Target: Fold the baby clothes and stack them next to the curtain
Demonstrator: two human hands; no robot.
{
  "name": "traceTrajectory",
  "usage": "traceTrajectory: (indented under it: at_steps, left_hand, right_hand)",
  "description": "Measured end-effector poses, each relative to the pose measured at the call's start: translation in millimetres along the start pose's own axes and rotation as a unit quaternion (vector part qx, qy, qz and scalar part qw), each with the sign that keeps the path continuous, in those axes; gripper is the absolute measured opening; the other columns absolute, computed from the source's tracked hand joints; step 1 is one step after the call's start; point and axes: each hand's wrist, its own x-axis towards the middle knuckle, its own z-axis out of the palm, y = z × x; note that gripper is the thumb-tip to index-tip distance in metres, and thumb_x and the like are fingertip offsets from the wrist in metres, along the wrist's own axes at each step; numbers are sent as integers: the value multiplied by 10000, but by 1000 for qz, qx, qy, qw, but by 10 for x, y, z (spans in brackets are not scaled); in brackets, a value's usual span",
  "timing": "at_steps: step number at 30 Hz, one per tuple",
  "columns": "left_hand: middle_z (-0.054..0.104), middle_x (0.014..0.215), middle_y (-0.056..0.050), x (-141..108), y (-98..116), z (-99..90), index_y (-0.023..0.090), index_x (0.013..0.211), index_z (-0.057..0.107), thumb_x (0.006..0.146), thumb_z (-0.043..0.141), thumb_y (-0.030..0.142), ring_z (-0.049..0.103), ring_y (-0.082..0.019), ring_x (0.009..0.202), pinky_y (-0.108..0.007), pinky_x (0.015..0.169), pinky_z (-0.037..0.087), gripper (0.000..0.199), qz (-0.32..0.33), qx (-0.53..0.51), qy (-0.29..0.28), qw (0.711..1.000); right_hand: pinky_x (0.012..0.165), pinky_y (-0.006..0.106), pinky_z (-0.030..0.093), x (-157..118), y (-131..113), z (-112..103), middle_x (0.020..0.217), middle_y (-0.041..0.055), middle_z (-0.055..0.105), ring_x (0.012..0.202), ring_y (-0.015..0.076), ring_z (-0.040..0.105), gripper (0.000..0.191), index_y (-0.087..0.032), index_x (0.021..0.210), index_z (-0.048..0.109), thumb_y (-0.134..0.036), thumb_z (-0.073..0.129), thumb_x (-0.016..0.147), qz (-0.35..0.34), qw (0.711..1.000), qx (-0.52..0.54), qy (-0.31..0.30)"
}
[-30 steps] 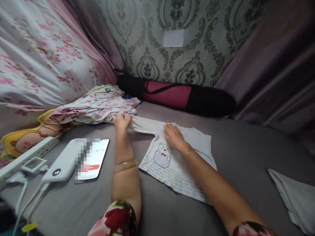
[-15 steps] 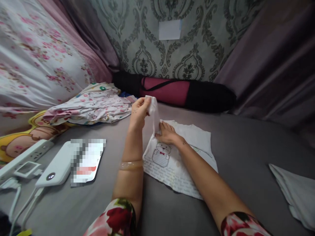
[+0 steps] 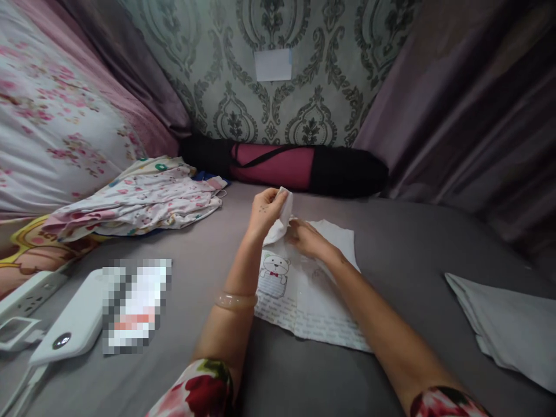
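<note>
A white shirt (image 3: 324,321) with a bear print on its front and rows of lettering along the hem lies spread on the grey sheet. My left hand (image 3: 267,211) pinches its upper left part and holds that bit of cloth raised off the bed. Close beside it on the right, my right hand (image 3: 306,237) has its fingers curled at the upper middle of the shirt, gripping the cloth there; the fingertips are partly hidden. The shirt's right shoulder area lies flat beyond my right hand.
At the left are a white power bank (image 3: 76,318), a blurred phone (image 3: 139,307) and a power strip (image 3: 32,295). Crumpled patterned clothes (image 3: 143,200) lie farther back. A black and magenta long bag (image 3: 278,165) lies along the wall. A folded pale cloth (image 3: 508,327) is at right.
My left hand has drawn the raised cloth lower and toward my right hand. My right hand, flatter on the shirt before, now has its fingers curled. The view has turned slightly right.
</note>
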Motion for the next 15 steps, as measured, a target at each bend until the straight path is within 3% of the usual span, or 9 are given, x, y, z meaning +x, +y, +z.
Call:
traceTrajectory:
  at_steps: [2,4,6,8,10,12,15]
  left_hand:
    - [516,572,29,-2,-10,1,139,735,636,803,609,415,456,-81,538,-184,474,339,286,-2,8,5,1000]
    - [568,620,9,-19,0,39,137,780,648,819,594,445,506,-92,572,-187,499,374,315,-5,16,-12,1000]
    - [647,747,-33,-41,24,80,139,895,663,832,583,478,580,-118,658,-201,559,435,355,-23,16,-87,996]
    - [688,945,-86,-52,43,83,150,1032,651,860,544,508,638,-153,792,-231,660,490,411,-49,15,-160,986]
    - [664,1120,-121,-37,27,21,160,1117,622,904,465,510,653,-180,919,-262,755,509,439,-68,32,-165,983]
    - [648,1169,-135,3,-41,-92,149,1144,605,938,402,451,656,-190,962,-277,793,508,418,-80,86,-123,985]
    - [672,1121,-136,63,-213,-268,119,1167,594,908,425,249,662,-191,945,-287,813,503,336,-98,229,-110,962]
  right_hand:
    - [1017,343,383,-167,99,-47,1240,126,618,1187,236,535,310,-134,1156,625,-152,517,866,47,996,63,38]
    - [966,349,431,-300,153,-88,1174,124,654,1085,230,603,268,-137,1090,650,-199,461,909,128,971,191,67]
    - [878,349,491,-391,171,-123,1123,129,670,933,209,661,306,-136,1078,632,-295,400,959,223,899,370,79]
    - [796,359,528,-449,180,-154,1078,142,677,800,191,678,450,-138,1118,589,-423,262,1001,299,788,532,77]
    - [755,373,543,-485,203,-178,1008,143,685,742,189,677,605,-146,1134,564,-531,119,993,336,695,631,72]
    - [721,377,554,-506,237,-193,930,132,688,724,195,676,677,-154,1100,567,-597,73,967,347,646,677,67]
    - [635,345,570,-516,273,-200,825,101,679,688,196,675,626,-156,1024,577,-610,150,967,351,626,694,64]
